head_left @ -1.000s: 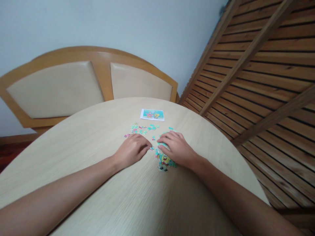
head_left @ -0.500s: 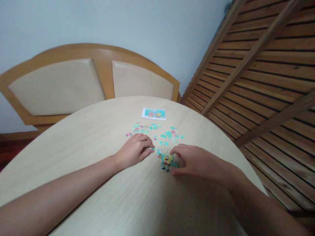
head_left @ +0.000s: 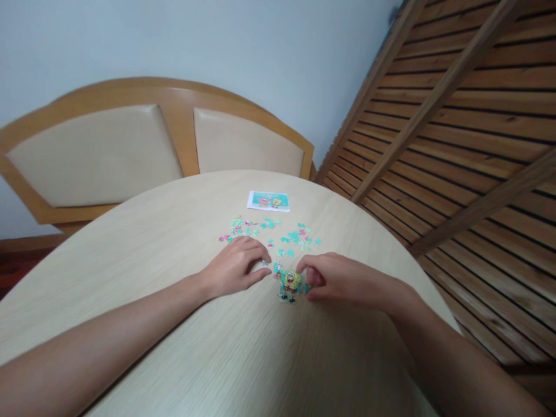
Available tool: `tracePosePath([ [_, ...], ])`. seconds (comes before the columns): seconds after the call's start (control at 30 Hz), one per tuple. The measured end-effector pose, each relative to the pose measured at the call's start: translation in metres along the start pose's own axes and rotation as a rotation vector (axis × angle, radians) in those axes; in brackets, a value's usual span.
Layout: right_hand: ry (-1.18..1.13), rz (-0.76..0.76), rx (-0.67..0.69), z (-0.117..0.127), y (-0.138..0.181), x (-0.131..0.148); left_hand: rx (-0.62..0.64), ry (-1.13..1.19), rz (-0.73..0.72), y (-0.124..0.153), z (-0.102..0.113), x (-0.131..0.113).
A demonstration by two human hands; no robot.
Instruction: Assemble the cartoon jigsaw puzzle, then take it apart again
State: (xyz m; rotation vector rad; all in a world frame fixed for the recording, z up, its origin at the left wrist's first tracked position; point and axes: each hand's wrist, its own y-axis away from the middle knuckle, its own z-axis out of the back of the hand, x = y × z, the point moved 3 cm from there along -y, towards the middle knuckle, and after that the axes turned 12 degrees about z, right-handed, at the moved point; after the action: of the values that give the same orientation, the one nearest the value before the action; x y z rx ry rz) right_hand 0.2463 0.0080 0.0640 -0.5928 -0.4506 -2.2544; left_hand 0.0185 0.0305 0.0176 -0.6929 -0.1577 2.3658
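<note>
A partly joined jigsaw puzzle (head_left: pixel 290 281) with a yellow square cartoon figure lies flat on the table between my hands. My left hand (head_left: pixel 240 265) rests just left of it, thumb and fingers apart. A small loose puzzle piece (head_left: pixel 264 263) shows in the gap between those fingertips. On the other side, my right hand (head_left: pixel 341 279) curves over the joined part's right edge. Its index fingertip is at the upper right corner and the thumb is lower down, with a gap between them. Some teal pieces there are partly hidden by the fingers.
Beyond my hands, loose puzzle pieces lie in a left cluster (head_left: pixel 243 226) and a right cluster (head_left: pixel 299 236). Farther back is a printed picture card (head_left: pixel 268 201). A padded bench back (head_left: pixel 247 139) and a slatted wooden panel (head_left: pixel 434 133) border the round table (head_left: pixel 174 220).
My left fingers have parted around the small piece that was at their tips. The right fingers have shifted slightly and curled at the puzzle's edge. The whole view has moved a little.
</note>
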Motion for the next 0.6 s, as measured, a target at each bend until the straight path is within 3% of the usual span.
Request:
tracePosePath([
  [0.6,-0.041,0.025,-0.019,-0.0045,-0.0027,-0.0035,0.021,0.072,-0.041,0.0003,0.0006,-0.0009],
])
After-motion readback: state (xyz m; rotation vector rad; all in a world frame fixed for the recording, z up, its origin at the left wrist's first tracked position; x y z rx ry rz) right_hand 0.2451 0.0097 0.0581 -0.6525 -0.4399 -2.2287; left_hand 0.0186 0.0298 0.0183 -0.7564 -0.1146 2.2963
